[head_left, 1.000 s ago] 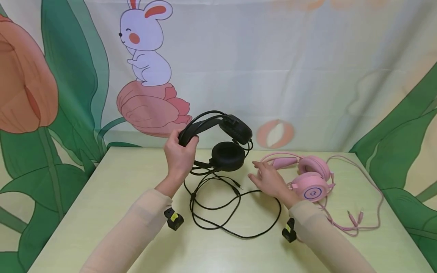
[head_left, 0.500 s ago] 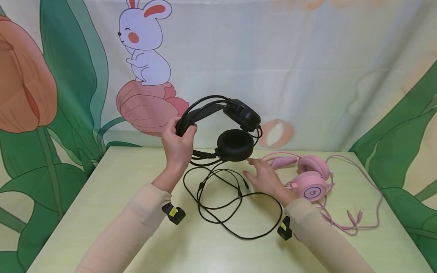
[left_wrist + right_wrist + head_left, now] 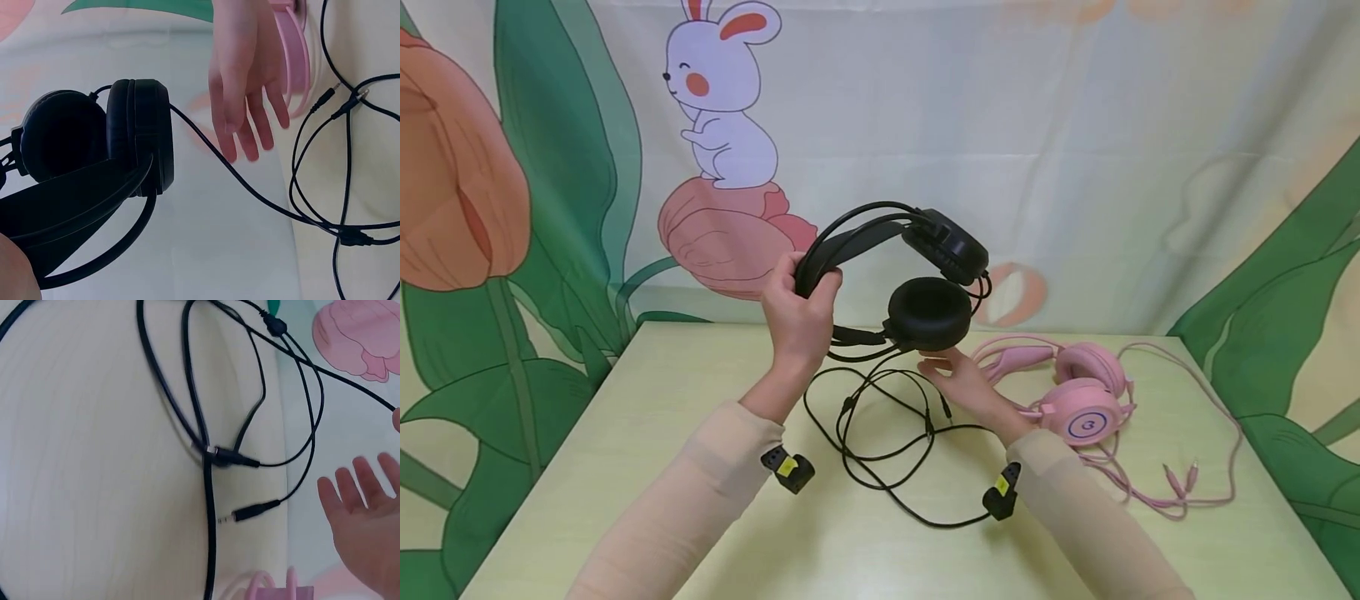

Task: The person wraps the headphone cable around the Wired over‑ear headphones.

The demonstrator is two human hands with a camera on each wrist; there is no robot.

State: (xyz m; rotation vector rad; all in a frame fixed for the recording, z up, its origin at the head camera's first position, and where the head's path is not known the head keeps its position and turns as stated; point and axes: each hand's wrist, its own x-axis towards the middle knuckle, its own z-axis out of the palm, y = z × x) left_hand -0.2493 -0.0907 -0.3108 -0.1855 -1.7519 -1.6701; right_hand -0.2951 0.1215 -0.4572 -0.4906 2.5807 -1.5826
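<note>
I log the following state. The black headset (image 3: 929,315) is suspended above the counter (image 3: 625,417), about midway along its far edge, with its earcups directed toward the right. The left hand (image 3: 801,321) is clamped on the headband (image 3: 837,247), thumb curled over the near face. The right hand (image 3: 958,379) holds nothing: its fingers are extended and slightly apart, beneath the lower earcup. The left wrist view shows a gap between that hand and the earcups; I cannot tell whether a fingertip touches the black cable (image 3: 210,537). Progress, as I judge it: the lift off the counter is complete and the left grip is established. Outstanding: a hold by the right hand, any gathering of the cable, and set-down. The cable lies in loose loops at the middle of the counter, its two black plugs (image 3: 255,510) free. The pink headset (image 3: 1063,398) rests toward the far right corner, untouched as far as I can see, its cord (image 3: 1234,442) trailing along the right edge. Markings: one pink earcup carries a dark ring emblem (image 3: 1087,427) around a curled mark resembling a G or a 3; I cannot confirm which. I read no lettering on the black headset. The wrist cameras (image 3: 787,469) bear yellow patches without legible writing.
</note>
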